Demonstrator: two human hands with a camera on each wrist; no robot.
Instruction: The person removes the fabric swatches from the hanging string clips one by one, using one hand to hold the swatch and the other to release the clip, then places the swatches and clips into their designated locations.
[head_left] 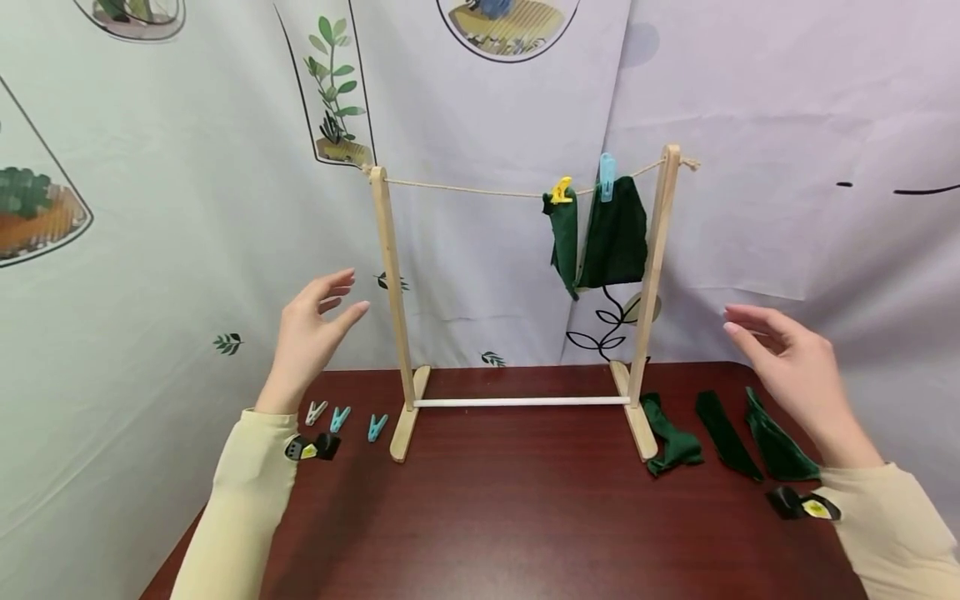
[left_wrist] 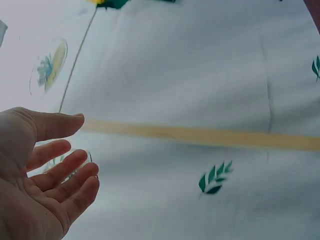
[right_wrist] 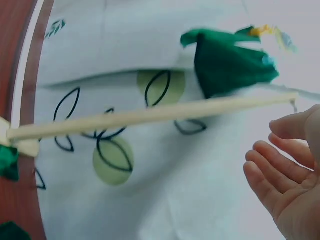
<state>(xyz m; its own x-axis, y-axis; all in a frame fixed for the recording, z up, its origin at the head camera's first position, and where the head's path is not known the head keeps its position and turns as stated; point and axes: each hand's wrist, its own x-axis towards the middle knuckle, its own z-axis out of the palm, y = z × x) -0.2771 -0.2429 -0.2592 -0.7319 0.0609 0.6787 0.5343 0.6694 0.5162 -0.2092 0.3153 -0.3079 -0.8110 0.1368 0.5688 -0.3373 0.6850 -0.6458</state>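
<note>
My left hand [head_left: 309, 333] is raised beside the left post of a small wooden drying rack [head_left: 392, 283], its relaxed fingers holding nothing. On the other side, my right hand [head_left: 795, 371] hovers right of the rack, also holding nothing, fingers loosely bent. From the rack's cord [head_left: 465, 190] hang two dark green cloths near the right post. A yellow clothespin [head_left: 561, 191] grips the narrower cloth [head_left: 564, 233]; a light blue clothespin [head_left: 607, 177] grips the wider cloth [head_left: 621, 242]. In the right wrist view, the wider hanging cloth [right_wrist: 227, 65] appears beyond the post [right_wrist: 150, 116].
Left of the rack, a white clothespin [head_left: 316, 412] and two blue clothespins [head_left: 340, 418] lie on the dark red table [head_left: 510, 508]. Right of it lie a crumpled green cloth [head_left: 675, 446] and two flatter green cloths [head_left: 727, 436]. A printed curtain [head_left: 480, 275] hangs behind.
</note>
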